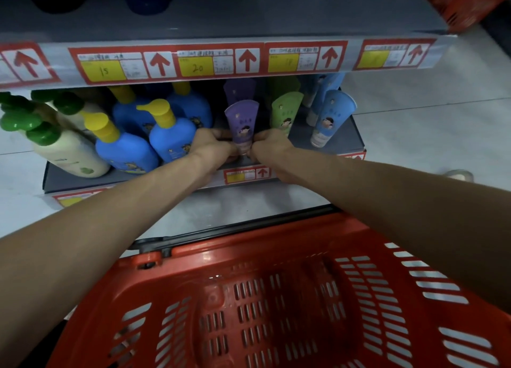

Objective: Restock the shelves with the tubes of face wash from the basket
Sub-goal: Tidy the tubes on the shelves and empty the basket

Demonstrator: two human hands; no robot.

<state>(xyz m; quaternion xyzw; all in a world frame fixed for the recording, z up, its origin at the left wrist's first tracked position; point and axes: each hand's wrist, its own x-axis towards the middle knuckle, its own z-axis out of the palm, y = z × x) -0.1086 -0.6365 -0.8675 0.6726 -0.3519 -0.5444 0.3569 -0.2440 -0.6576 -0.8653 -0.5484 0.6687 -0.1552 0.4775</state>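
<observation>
Purple tube (242, 127) upright at frame centre, cap down on the lower shelf (341, 142) | left hand (213, 144) pinches its base from the left | right hand (272, 146) pinches it from the right | green tube (284, 113) just beside, right | red basket (276, 246) fills the lower frame
</observation>
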